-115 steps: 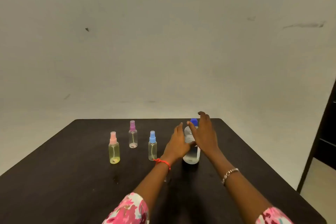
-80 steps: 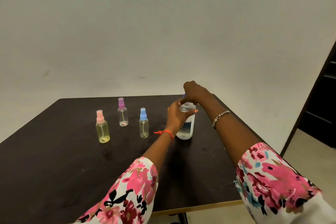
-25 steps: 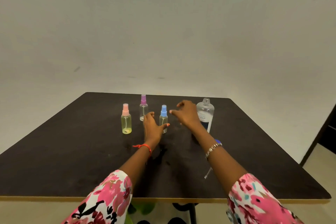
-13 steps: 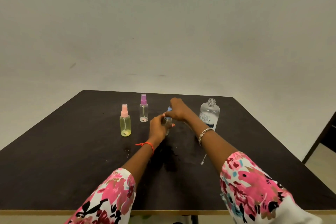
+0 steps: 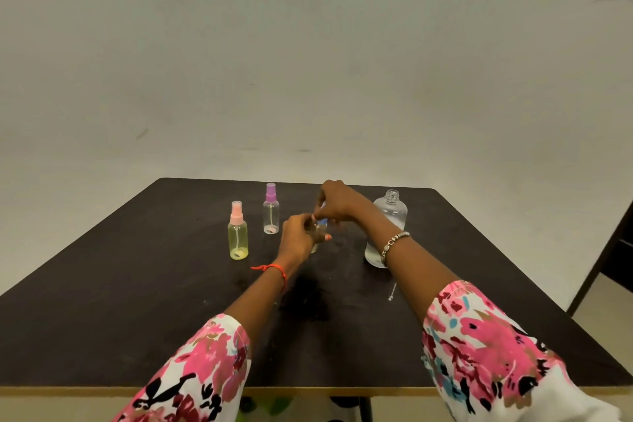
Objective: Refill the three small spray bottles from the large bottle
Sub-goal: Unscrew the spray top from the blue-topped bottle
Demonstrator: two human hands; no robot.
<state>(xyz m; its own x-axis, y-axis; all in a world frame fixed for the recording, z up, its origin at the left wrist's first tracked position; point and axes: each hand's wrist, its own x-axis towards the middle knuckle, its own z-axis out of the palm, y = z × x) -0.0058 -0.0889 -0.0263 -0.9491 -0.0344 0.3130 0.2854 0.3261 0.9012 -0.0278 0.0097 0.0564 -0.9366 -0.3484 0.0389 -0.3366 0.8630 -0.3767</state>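
On the dark table (image 5: 137, 301) stand a yellowish spray bottle with a pink cap (image 5: 237, 233) and a clear one with a purple cap (image 5: 271, 211). My left hand (image 5: 298, 236) grips the body of the blue-capped spray bottle (image 5: 322, 225), which is mostly hidden. My right hand (image 5: 337, 200) pinches its blue spray top from above. The large clear bottle (image 5: 388, 216) stands uncapped to the right, partly behind my right forearm, with a little liquid at the bottom.
A thin straw-like tube (image 5: 392, 291) lies on the table in front of the large bottle. A plain wall rises behind the table. A dark door frame (image 5: 603, 267) stands at the right edge.
The large bottle's blue cap came off and the bottle now stands open. Both hands moved left to the blue-capped spray bottle and took hold of it, the right hand on its top.
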